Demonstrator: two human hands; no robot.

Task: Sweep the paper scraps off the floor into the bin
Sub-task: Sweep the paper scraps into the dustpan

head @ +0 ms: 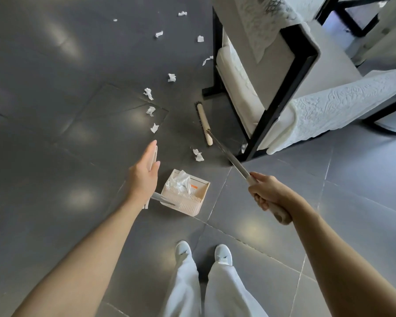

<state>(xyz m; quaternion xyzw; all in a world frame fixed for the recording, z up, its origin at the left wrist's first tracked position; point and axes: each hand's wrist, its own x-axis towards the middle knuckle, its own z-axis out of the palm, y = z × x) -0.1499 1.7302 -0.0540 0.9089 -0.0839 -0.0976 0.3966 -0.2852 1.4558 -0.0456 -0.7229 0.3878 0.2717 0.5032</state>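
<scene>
Several white paper scraps (150,110) lie scattered over the dark tiled floor, from near the dustpan out to the far end. One scrap (198,155) lies just in front of the cream dustpan (199,191), which stands on the floor with crumpled paper inside. My right hand (266,194) grips the beige end of the broom's metal pole (229,155). The broom head (202,121) rests on the floor beside the chair leg. My left hand (144,172) is stretched out with straight fingers against the dustpan's upright beige handle (155,154); its grasp cannot be seen.
A black-framed chair with white cushions (272,88) stands at the right, its legs close to the broom head. My two feet in white shoes (202,251) stand behind the dustpan. Open floor stretches to the left.
</scene>
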